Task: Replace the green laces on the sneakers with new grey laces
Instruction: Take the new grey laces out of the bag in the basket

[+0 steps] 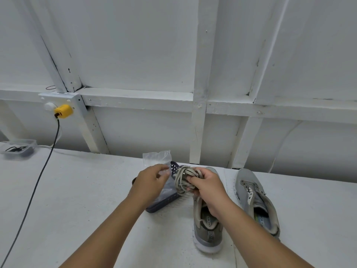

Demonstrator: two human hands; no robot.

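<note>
Your right hand (207, 187) grips a bundle of grey laces (184, 178); your left hand (149, 181) pinches a clear plastic bag (157, 158). The near sneaker's (207, 229) insole reads "EMORY".

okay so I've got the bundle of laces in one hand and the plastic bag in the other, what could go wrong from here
The laces are a tight coil in your right hand; pulling an end could knot them. The clear plastic bag in your left hand looks light and might slide off the table unless dropped in the basket.
</note>
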